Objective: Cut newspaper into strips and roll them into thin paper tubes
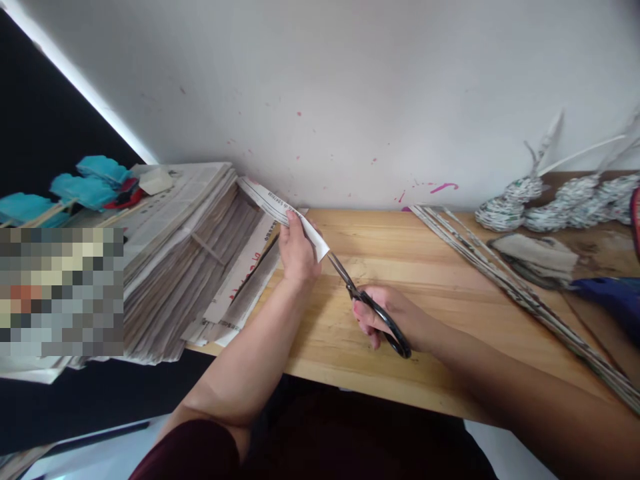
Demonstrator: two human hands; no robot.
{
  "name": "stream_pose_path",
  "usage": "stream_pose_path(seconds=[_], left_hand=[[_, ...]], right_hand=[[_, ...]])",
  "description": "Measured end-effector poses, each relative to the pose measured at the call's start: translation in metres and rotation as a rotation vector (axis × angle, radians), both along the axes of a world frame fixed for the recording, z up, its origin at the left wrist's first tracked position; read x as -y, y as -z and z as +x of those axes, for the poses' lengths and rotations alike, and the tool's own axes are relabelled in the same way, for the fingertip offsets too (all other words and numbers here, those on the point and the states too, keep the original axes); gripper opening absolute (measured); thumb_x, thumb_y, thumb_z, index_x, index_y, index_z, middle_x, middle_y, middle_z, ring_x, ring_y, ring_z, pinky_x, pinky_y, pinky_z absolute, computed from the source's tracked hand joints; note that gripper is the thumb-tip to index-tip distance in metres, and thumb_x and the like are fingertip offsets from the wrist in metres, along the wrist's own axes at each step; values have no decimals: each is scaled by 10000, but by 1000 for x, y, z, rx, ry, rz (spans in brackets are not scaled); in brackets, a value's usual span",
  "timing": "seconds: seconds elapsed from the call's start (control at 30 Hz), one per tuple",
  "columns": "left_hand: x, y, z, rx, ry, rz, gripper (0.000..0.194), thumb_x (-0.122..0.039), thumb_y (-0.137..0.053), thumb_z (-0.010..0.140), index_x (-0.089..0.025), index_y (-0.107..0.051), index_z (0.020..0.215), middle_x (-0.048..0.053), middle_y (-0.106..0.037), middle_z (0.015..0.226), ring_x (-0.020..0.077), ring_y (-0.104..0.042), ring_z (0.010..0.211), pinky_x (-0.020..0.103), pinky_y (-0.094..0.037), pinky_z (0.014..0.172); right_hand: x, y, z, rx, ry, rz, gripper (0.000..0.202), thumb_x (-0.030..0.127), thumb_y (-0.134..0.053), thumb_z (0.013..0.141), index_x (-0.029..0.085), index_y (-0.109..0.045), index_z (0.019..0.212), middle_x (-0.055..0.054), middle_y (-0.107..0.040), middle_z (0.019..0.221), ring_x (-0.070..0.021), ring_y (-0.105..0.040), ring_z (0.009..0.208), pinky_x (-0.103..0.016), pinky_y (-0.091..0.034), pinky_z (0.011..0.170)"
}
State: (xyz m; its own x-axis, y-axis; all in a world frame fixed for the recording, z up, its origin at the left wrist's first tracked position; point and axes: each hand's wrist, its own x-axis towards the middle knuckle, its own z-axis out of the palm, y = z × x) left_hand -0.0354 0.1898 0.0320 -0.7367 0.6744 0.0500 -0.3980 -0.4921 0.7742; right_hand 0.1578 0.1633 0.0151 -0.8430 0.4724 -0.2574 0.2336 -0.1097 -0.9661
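Observation:
My left hand (299, 252) is closed on a folded strip of printed paper (260, 198), which slants from the newspaper stack down to the middle of the table. In my right hand (375, 313) is a pair of scissors (354, 289) with black handles. Their blades point up and left, with the tips at the lower right corner of the paper strip. Whether the blades touch the paper is too small to tell. Beneath my left wrist, more cut paper strips (247, 267) lie beside the stack.
A tall newspaper stack (185, 247) fills the left, with blue objects (90, 190) and a red item on top. Long thin paper rods (505, 287) lie on the wooden table (320, 347) at right. Woven paper pieces (560, 207) stand near the wall behind.

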Motion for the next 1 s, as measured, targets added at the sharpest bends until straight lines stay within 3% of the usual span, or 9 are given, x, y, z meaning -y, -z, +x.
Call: stream_pose_path(seconds=[0.7,1.0], left_hand=[[0,2,2,-26,7,12,372,-556,-561,921,-222,-445,806,-42,-522,603,82,-438,457,208,-350,443],[3,6,11,-125,14,-29,448,-649,-554,880,-230,-429,784,-48,-494,594,92,-436,464,225,-346,450]], right_hand=[[2,0,0,-1,22,-20,474,611,-707,810,184,-504,775,34,-554,625,-97,-581,466,-227,-492,457],[1,-5,-2,-16,31,-45,524,675,-670,807,178,-508,776,25,-574,626,-93,-580,459,-208,-450,442]])
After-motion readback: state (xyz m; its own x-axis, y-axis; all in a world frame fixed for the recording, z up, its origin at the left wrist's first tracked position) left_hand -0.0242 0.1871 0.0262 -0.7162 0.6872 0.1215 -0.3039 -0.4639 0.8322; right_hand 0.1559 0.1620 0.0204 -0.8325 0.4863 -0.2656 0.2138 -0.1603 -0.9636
